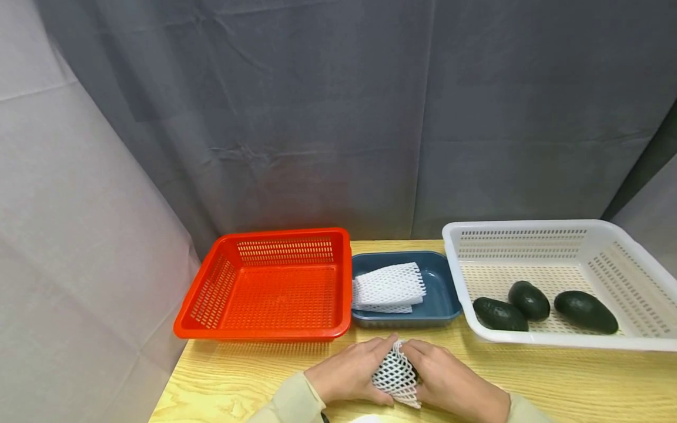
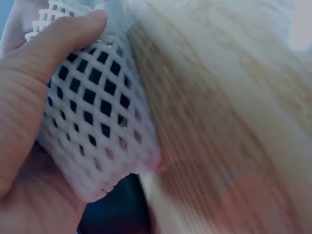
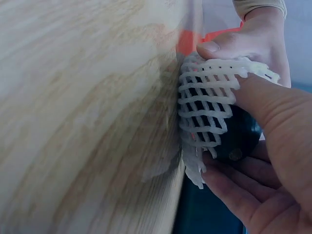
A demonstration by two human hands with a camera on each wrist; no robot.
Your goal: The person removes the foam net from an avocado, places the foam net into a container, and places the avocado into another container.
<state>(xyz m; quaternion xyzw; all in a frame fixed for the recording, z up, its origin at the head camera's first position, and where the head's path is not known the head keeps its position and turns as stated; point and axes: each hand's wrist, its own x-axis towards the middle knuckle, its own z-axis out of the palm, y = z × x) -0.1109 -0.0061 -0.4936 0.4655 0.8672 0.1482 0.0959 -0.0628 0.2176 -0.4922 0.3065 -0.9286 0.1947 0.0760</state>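
Between both hands, near the table's front edge, is a white foam net sleeve (image 1: 395, 374) partly drawn over a dark green avocado (image 3: 241, 134). My left hand (image 1: 355, 370) grips the netted side, its thumb lying across the mesh in the left wrist view. From the other side my right hand (image 1: 449, 379) holds the avocado and the sleeve's edge between thumb and fingers. In the right wrist view, the avocado's end with its stem spot pokes out of the net. Dark skin shows through the mesh holes.
Behind the hands, a blue tray (image 1: 439, 288) holds flat white foam nets (image 1: 388, 288). A red basket (image 1: 342, 282) stands to its left. To the right, a white basket (image 1: 555, 226) contains three avocados (image 1: 584, 311). Grey cloth (image 1: 317, 117) hangs behind the wooden table (image 1: 238, 376).
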